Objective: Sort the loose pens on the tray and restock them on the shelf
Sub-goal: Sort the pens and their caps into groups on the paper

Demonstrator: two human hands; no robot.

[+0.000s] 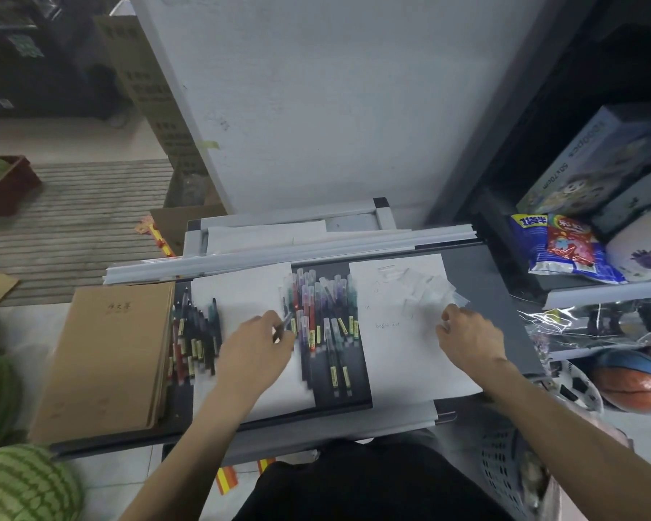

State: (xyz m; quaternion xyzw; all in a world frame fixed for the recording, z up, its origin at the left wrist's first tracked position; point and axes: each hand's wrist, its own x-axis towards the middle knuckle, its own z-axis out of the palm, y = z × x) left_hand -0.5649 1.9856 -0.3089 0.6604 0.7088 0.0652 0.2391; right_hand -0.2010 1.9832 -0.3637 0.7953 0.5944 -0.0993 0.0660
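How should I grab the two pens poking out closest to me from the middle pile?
Probably pinch the two pens by their near ends, coming from your side. Those ends jut past the middle pile onto bare tray, lying side by side.

The left hand [254, 342] pinches one pen [283, 327] beside the pile of pens [324, 321] on the dark tray [463, 272]. The right hand [470, 336] sits on white paper [403, 355].
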